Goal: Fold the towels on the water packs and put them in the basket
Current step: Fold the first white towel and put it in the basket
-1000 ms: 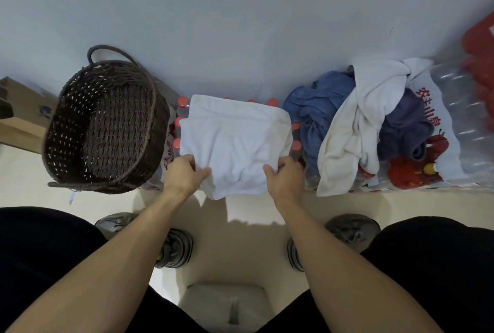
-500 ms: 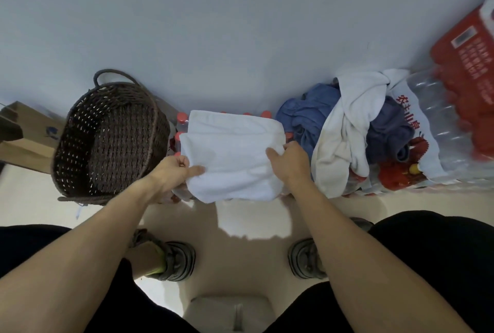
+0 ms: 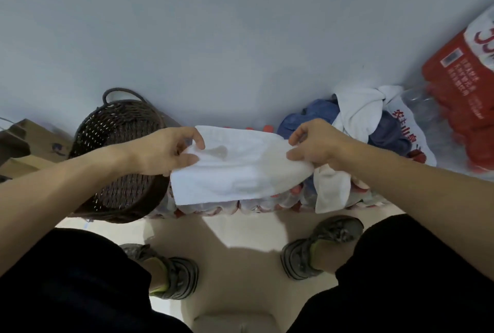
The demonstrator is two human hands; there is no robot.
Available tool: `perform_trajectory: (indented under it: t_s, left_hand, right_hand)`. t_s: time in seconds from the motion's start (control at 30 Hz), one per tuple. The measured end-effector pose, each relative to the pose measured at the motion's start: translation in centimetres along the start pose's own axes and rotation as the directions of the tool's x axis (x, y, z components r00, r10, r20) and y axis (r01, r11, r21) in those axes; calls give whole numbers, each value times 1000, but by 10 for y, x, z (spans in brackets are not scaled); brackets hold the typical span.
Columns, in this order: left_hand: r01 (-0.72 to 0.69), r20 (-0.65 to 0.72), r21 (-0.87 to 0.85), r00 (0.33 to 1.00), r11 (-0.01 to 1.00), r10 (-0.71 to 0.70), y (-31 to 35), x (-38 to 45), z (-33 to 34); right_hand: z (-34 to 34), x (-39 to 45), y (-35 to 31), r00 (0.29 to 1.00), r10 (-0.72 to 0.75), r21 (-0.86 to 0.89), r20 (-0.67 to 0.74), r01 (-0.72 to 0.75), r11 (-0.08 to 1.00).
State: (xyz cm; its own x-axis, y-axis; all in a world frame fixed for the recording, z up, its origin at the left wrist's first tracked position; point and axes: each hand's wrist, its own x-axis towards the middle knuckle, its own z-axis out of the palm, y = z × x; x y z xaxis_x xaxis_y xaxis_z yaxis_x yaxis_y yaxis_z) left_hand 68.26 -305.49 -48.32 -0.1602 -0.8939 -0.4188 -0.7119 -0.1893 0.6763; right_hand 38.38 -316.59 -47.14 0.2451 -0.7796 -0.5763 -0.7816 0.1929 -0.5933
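A folded white towel (image 3: 235, 172) is held up in the air over the water packs (image 3: 240, 205). My left hand (image 3: 165, 153) pinches its left edge between thumb and fingers. My right hand (image 3: 318, 145) pinches its right edge the same way. The dark woven basket (image 3: 115, 124) stands on the left, partly behind my left forearm, and looks empty where its inside shows. To the right, a pile of blue towels (image 3: 315, 116) and a white towel (image 3: 358, 110) lies on the packs.
Red-wrapped water packs (image 3: 459, 97) are stacked at the far right against the wall. Cardboard boxes (image 3: 24, 142) sit left of the basket. My feet in grey shoes (image 3: 320, 252) stand on the pale floor just in front of the packs.
Both hands have lifted the white towel off the water packs and shifted their grip to its side edges. The view has risen and tilted.
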Motion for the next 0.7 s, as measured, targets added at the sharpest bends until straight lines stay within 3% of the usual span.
perform_trajectory:
  t_s: [0.1,0.2,0.3,0.4,0.47,0.53,0.6,0.7]
  left_hand:
    - [-66,-69,-25,996,998,64,6,-4,-5]
    - [-2,-44,-61,999,998,-1,6,-6,-9]
    - [53,18,-70,999,996,-52,0,-4,-22]
    - [59,22,-180,998,982,-56,-2,-2,-30]
    - [57,-48,-259,996,964,-72,-1,1,-30]
    - [45,-177,-313,979,949,-105,2,5,-28]
    - [8,-297,-304,949,953,-103,3,11,-25]
    - [-31,-336,-257,940,966,-60,6,13,-22]
  right_hand:
    - [-7,-3,8,999,37,-45,34,-36,998]
    - [-11,-5,13,985,102,215,139,-131,968]
    - [-19,-4,14,954,49,423,295,-176,889]
    - [-25,0,9,965,-19,475,260,-110,873]
    - [-28,1,5,984,-17,424,176,-61,903]
    - [-31,2,3,994,-26,252,104,-1,968]
    - [-34,4,3,994,-40,49,97,35,998]
    - [-33,7,2,991,-25,-98,132,38,994]
